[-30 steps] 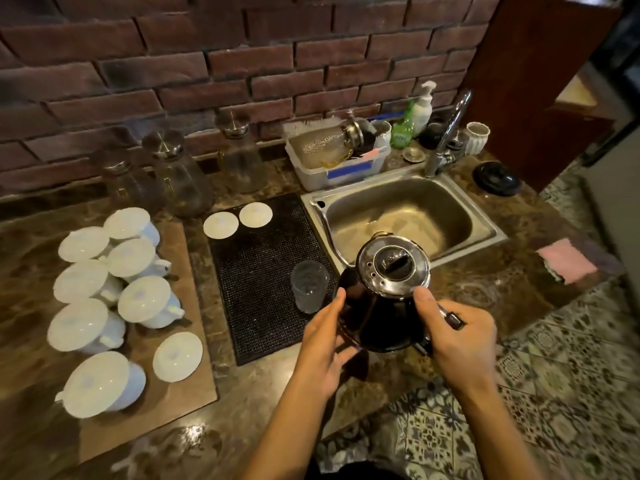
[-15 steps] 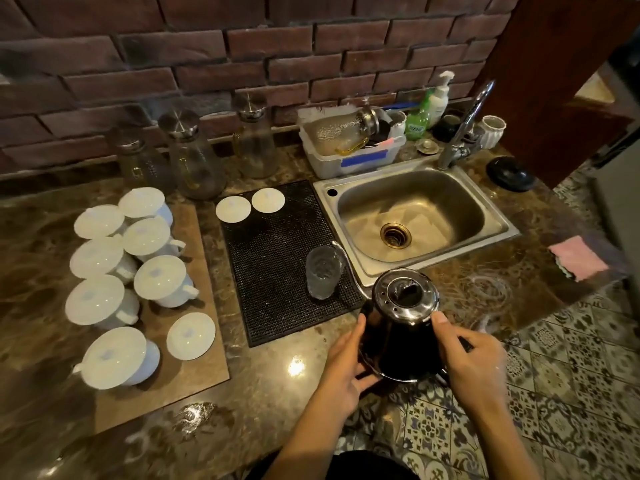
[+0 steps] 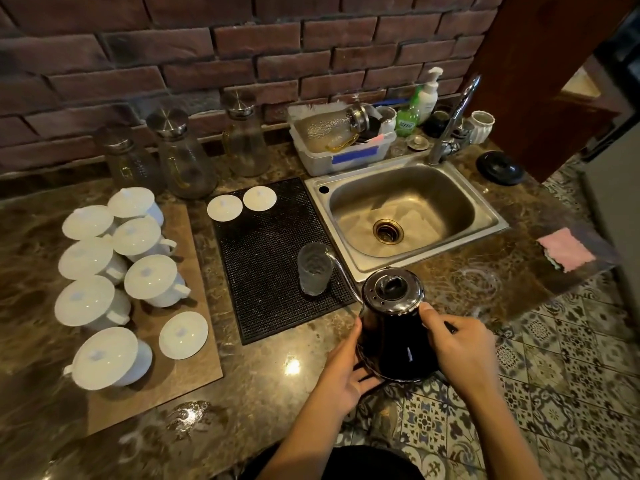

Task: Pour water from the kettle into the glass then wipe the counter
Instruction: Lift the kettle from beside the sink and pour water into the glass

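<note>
A black kettle [image 3: 394, 337] with a steel lid and a thin gooseneck spout hangs at the counter's front edge. My right hand [image 3: 460, 344] grips its handle, thumb by the lid. My left hand [image 3: 346, 372] cups the kettle's lower left side and base. The spout tip reaches the rim of a clear glass [image 3: 314, 268] standing on the black mat [image 3: 263, 258]. The glass looks to hold some water. A pink cloth [image 3: 564, 249] lies on the marble counter [image 3: 284, 368] at the right end.
A steel sink [image 3: 491, 216] with a tap sits behind the kettle. Several white lidded cups stand on a brown board [image 3: 194, 362] at left. Three glass carafes line the brick wall. A white dish tub [image 3: 346, 157], soap bottles and a black lid [image 3: 500, 168] stand around the sink. Water smears the counter.
The kettle has come lower and nearer the counter's front edge, with its spout now at the glass rim. Both hands kept their hold. The view shifted, and the sink drain shows.
</note>
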